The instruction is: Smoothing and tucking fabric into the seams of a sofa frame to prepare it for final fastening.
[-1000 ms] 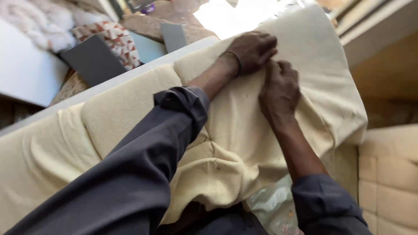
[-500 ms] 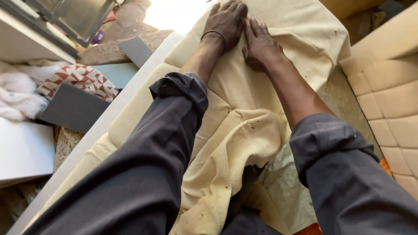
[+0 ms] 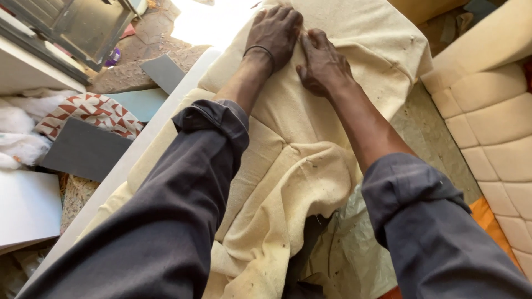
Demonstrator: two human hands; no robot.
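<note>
Cluttered workshop floor off to the left of a long cream cushion [image 3: 166, 149], with a loose cream cloth [image 3: 310, 182] draped over its far end and bunched in folds toward the near side. Both hands laid on the cloth at that far end, side by side and almost touching: left hand [image 3: 274, 33] spread flat with fingers [image 3: 282, 19] wide and pressed down, a thin band at the wrist; right hand [image 3: 323, 63] just beside it, fingers [image 3: 313, 41] narrow and curled against a ridge of fabric, pinching or pushing it, which of the two not clear. Nothing lifted in either hand. Long axis of the cushion running from the near left to the far right, the arms stretched along it, so the cloth lying straight under and ahead of the fingers. Neither hand clearly the nearer; left slightly farther up the cloth. Left of the cushion: a dark grey rectangular panel [image 3: 86, 149], a red-and-white patterned piece of fabric [image 3: 91, 111], white stuffing [image 3: 19, 130], a white board [image 3: 27, 207]. Right of it: a tufted cream upholstered piece [image 3: 493, 127]. Crumpled clear plastic sheet [image 3: 354, 249] under the near edge of the cloth. No labels or signs legible.
</note>
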